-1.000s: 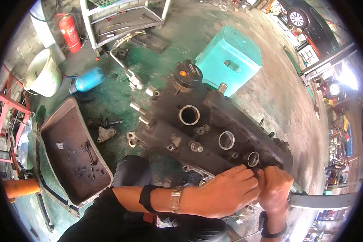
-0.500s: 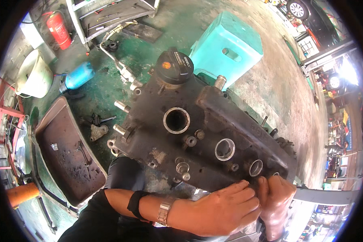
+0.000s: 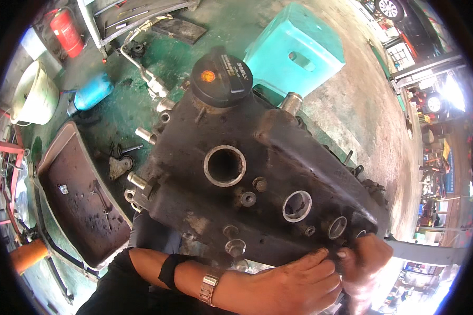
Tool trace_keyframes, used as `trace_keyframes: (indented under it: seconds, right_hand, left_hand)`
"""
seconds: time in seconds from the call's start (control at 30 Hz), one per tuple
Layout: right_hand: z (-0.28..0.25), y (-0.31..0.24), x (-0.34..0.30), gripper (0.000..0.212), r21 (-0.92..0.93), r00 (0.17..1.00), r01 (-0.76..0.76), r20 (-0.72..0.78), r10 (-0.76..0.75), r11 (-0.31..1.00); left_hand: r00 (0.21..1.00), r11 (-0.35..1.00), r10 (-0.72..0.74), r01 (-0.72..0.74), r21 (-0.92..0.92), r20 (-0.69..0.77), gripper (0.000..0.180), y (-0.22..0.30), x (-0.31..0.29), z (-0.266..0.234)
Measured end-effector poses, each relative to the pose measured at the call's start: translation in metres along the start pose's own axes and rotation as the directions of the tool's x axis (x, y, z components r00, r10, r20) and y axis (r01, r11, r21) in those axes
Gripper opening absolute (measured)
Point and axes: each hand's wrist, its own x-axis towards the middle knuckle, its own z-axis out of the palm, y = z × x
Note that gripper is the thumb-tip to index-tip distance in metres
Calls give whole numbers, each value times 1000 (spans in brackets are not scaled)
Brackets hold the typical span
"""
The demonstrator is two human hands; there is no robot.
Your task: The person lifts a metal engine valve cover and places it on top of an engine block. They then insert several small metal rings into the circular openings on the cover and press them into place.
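Observation:
A dark, grimy engine valve cover [image 3: 210, 205] lies before me, with a black oil filler cap [image 3: 220, 79] at its far end. Several round, bright-rimmed holes run along it, one of them a large plug hole [image 3: 224, 166]. My left hand [image 3: 299, 283], below a metal wristwatch [image 3: 208, 289], is closed, its curled fingers at the cover's near right edge. Close beside it, my right hand [image 3: 367, 260] is closed in a fist at the cover's right end, by the last hole. Whatever lies inside the fingers of either hand is hidden.
A brown tray [image 3: 81, 199] with a wrench [image 3: 101, 197] sits on the floor at left. Beyond it are a blue bottle [image 3: 93, 94], a pale bucket [image 3: 36, 94] and a red fire extinguisher [image 3: 67, 34]. A turquoise stool [image 3: 294, 52] stands behind the cover.
The valve cover appears larger and nearer, its left end shifted left. Floor objects at left have slid slightly left in the view. Both hands stay closed at the same edge, slightly lower.

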Motion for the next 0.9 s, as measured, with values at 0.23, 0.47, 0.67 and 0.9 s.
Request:
trace_keyframes:
  seconds: [0.23, 0.47, 0.67, 0.9]
  right_hand:
    - [-4, -20, 46, 24, 258, 978, 193, -132, -164, 947]
    - [-9, -43, 85, 27, 259, 903, 390, 79, -422, 884]
    - [-10, -55, 92, 28, 123, 885, 410, 185, -427, 904]
    - [-14, -59, 93, 21, 69, 852, 449, 268, -450, 891]
  left_hand:
    - [1000, 998, -2, 4, 64, -29, 20, 1, 1, 2]
    - [997, 998, 3, -8, 64, 80, 21, 2, 6, -16]
    - [998, 992, 24, -31, 122, 60, 22, 3, 4, -17]
    - [978, 999, -28, 23, 28, 205, 23, 4, -5, -15]
